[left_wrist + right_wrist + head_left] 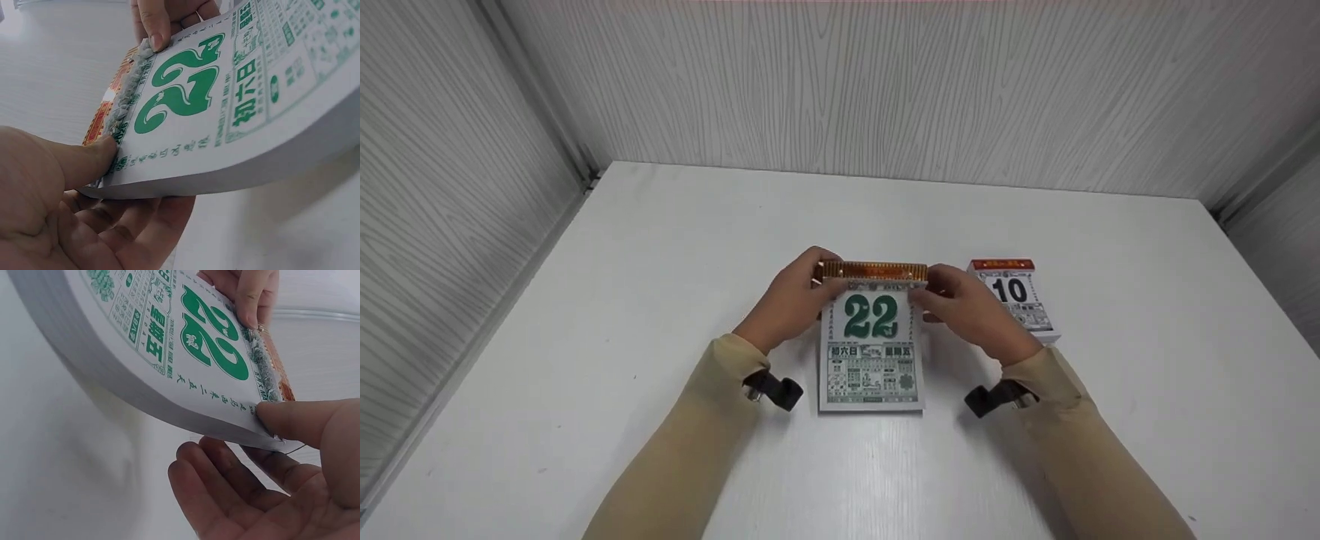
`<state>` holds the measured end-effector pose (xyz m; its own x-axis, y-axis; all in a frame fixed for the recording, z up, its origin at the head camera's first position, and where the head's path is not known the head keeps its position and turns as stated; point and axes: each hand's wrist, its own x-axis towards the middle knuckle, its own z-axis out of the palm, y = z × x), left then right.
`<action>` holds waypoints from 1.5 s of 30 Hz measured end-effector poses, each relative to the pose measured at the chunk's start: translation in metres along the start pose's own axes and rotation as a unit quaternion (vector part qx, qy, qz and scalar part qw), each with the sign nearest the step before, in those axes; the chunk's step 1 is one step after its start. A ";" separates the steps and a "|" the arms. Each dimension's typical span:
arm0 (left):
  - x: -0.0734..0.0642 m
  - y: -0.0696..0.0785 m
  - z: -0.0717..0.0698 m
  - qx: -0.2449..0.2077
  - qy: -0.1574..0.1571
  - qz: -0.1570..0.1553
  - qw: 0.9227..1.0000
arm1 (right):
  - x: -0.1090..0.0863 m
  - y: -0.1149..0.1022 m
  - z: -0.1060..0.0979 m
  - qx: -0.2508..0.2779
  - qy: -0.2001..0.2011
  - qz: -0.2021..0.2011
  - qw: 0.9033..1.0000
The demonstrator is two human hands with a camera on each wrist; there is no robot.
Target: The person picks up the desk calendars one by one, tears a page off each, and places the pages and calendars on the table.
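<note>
A thick tear-off calendar with a large green 22 is held between both hands, its top band red and gold. My left hand grips its upper left corner, thumb on the front page and fingers beneath. At the upper right corner my right hand pinches it the same way. Both wrist views show the thumbs beside a ragged strip of torn paper along the binding. The pad's lower part bends and stands off the table in those views.
A second, smaller calendar with a black 10 and a red top lies on the white table, just beyond my right hand. Grey wood-grain panels rise behind the table and at both sides.
</note>
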<state>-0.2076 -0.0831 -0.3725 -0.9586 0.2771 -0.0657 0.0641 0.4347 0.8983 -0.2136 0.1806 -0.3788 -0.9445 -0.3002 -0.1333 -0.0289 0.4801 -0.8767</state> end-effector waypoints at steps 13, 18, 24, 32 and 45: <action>0.002 -0.002 0.003 -0.113 0.021 0.051 0.992 | -0.007 -0.009 -0.003 0.091 -0.015 0.000 0.996; 0.004 -0.004 0.004 -0.126 -0.012 0.072 0.989 | -0.007 -0.008 -0.007 0.110 0.005 0.005 0.994; 0.007 -0.010 0.005 -0.184 -0.044 0.072 0.979 | -0.004 -0.007 -0.008 0.125 0.027 0.020 0.992; 0.007 -0.015 0.012 -0.269 -0.092 0.003 0.959 | -0.003 -0.008 -0.009 0.143 0.031 0.031 0.989; 0.007 -0.020 0.013 -0.317 -0.159 0.035 0.935 | -0.003 -0.009 -0.007 0.134 0.033 0.023 0.990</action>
<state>-0.2122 -0.0782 -0.3965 -0.8210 0.5700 -0.0319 -0.1494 -0.1606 0.9756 -0.2130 0.1829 -0.3678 -0.9626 -0.2242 -0.1524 0.0933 0.2540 -0.9627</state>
